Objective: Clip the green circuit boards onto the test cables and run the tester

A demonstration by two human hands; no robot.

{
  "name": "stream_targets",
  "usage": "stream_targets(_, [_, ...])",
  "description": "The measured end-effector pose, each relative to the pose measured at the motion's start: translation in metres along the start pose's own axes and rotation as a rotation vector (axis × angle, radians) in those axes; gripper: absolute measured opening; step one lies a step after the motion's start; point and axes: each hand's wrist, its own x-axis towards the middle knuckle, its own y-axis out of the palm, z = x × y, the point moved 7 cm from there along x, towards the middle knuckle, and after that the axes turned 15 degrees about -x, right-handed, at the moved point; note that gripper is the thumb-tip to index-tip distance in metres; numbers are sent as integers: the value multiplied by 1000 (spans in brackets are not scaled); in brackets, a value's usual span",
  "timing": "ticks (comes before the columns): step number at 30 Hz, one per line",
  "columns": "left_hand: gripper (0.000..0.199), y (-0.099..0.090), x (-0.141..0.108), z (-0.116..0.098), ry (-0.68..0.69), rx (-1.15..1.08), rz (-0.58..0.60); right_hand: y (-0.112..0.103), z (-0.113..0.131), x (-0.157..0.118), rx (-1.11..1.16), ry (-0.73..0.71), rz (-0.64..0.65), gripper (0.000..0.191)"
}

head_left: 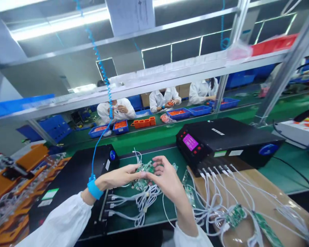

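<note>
Both of my hands meet over the green bench mat (pixel 126 212), holding a small green circuit board (pixel 146 167) between them. My left hand (pixel 126 175), with a blue wrist strap (pixel 94 188) and its coiled blue cord, pinches the board's near left edge. On the right, my right hand (pixel 164 175) has its thumb at the near edge and its fingers curled by the right side. More green boards lie just under the hands, partly hidden. Bundled white cables (pixel 146 202) lie below them, some plugged into the black box (pixel 90 164) at left.
A black tester with a purple screen (pixel 190 142) stands at right, its white cables running to green boards (pixel 235 215) on brown cardboard. Orange trays (pixel 28 161) stand far left. Across the green conveyor, people in white coats sit behind blue bins (pixel 180 114). A metal shelf crosses above.
</note>
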Motion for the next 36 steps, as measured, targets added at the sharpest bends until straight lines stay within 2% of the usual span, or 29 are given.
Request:
stream_targets(3, [52, -38, 15, -5, -35, -67, 8, 18, 7, 40, 101, 8, -5, 57])
stream_targets(5, [51, -61, 25, -12, -45, -102, 0, 28, 14, 63, 102, -37, -38, 53])
stream_targets(8, [49, -91, 46, -22, 15, -224, -54, 40, 24, 97, 16, -124, -127, 45])
stream_targets(10, [48, -110, 65, -20, 68, -336, -101, 52, 24, 122, -95, -152, -156, 39])
stream_targets(12, [47, -131, 83, -7, 101, -459, -192, 63, 19, 148, -234, -167, -171, 40])
stream_targets(14, [44, -159, 95, 18, 101, -579, -384, 72, 7, 173, -432, -158, -200, 44])
stream_targets(16, [38, -186, 98, 46, 80, -657, -596, 82, -12, 195, -668, -79, -191, 44])
stream_targets(18, [37, -208, 97, 68, 75, -695, -738, 99, -36, 211, -836, 18, -110, 39])
stream_targets(20, [37, -224, 96, 80, 107, -733, -810, 122, -57, 220, -900, 60, -3, 32])
stream_targets(24, [40, -244, 92, 87, 171, -794, -889, 164, -87, 223, -936, 83, 125, 27])
stream_targets(27, [41, -249, 89, 87, 172, -818, -888, 175, -100, 223, -880, 79, 165, 17])
stream_targets(30, [37, -248, 86, 84, 179, -828, -863, 170, -102, 221, -722, 29, 152, 8])
stream_targets(36, [31, -242, 78, 71, 220, -783, -834, 148, -98, 200, -286, -13, -3, 35])
